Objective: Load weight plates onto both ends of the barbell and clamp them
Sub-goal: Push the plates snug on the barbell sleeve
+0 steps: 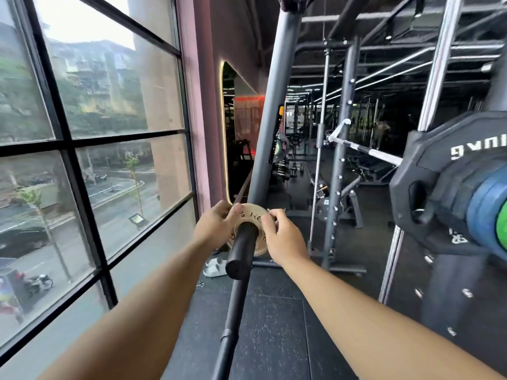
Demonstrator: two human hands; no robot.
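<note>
Plate loading is mid-step at the near end of the bar. A small tan plate (251, 212) is threaded on the black barbell sleeve (241, 250), whose blunt end points back toward the camera, at about six o'clock from the plate's hole. The plate is far up the sleeve, and much of the sleeve is bare on this side of it. Whether it is seated home cannot be told, since the plate hides what lies behind it.

Both hands work the plate together, probably to keep it square to the sleeve so it slides without binding. The left hand (216, 227) takes the rim at about nine o'clock, its fingers (233, 211) curled over the edge. The right hand (285, 238) takes the rim at about three o'clock, its fingers (270, 219) bent and pinching the edge, tips on the lettered face. Neither hand is free, as both grip the plate.

No clamp shows on the sleeve, so I judge that clamping is not yet done here. At three o'clock of the view a stack of bigger plates (452, 187), black, blue and green, is stored well apart from the hands. A dark rack upright (274, 111) rises at twelve o'clock behind the plate. A window (82, 133) fills nine o'clock, and pale sandals (215, 267) lie on the floor (274, 325) below the sleeve.
</note>
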